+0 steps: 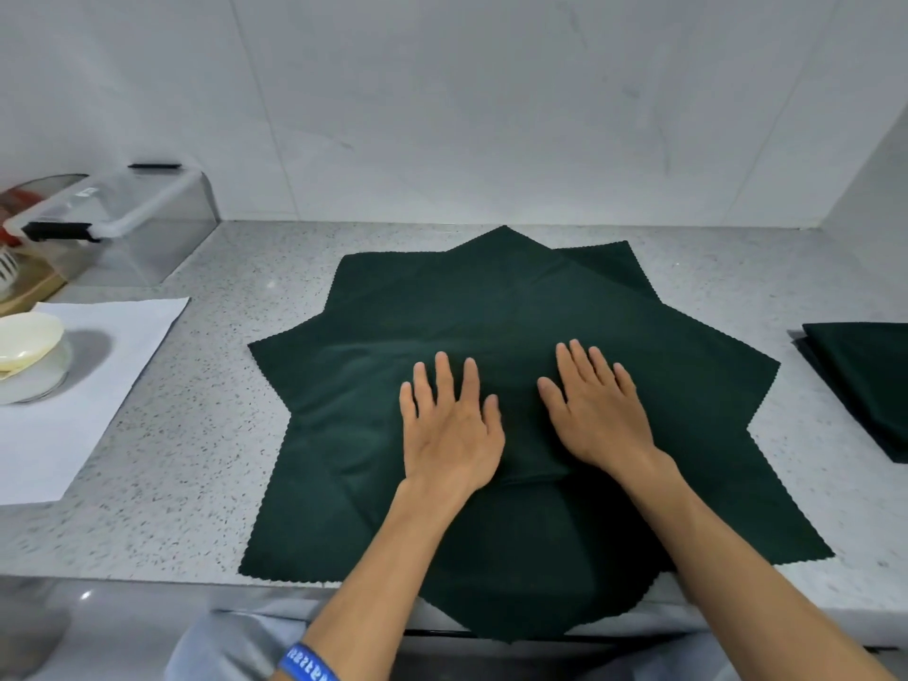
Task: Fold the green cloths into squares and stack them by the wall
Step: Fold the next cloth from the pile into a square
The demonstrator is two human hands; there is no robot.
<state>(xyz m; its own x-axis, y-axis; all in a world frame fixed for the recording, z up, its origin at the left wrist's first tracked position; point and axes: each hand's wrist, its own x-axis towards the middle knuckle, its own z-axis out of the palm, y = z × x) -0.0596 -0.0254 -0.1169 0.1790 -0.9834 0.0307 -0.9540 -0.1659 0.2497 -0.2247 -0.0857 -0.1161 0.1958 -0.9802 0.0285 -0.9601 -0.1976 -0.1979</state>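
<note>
Pressing flat with left hand (449, 430) and right hand (597, 410), fingers spread wide, holding nothing, on fanned green cloths (491, 312) mid-table, overhanging front edge; peeling only top layer next, folded stack (865, 380) waiting at right edge.

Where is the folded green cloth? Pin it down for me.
In the head view the folded green cloth lies at the far right edge of the counter, right of the spread-out cloths under both hands, clear of them.

A clear lidded box (123, 223) stands at the desk's (206, 410) far left; nearer, a pale bowl (29, 336) rests on white paper (98, 385).
</note>
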